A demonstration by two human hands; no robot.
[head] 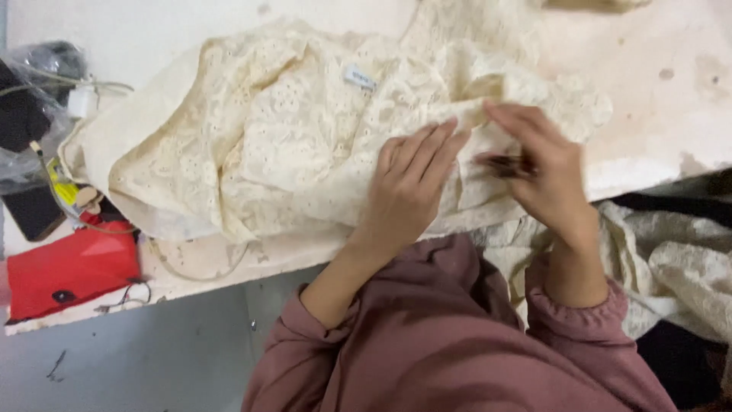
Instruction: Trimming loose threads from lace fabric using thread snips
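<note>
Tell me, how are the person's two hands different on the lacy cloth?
The left hand lies flat, fingers stretched out on the cream lace garment; the right hand is bent and pinches something small, dark and blurred. The left hand looks sharp, the right hand smeared. Both wear pink sleeves and touch the same garment.

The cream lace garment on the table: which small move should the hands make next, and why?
Probably keep the left hand pressing the cream lace garment flat and bring the right hand, which grips a small dark tool, closer to the bunched edge beside the left fingertips. The fabric there is folded and loose, so it seems to need holding. The tool is too blurred to identify.
</note>
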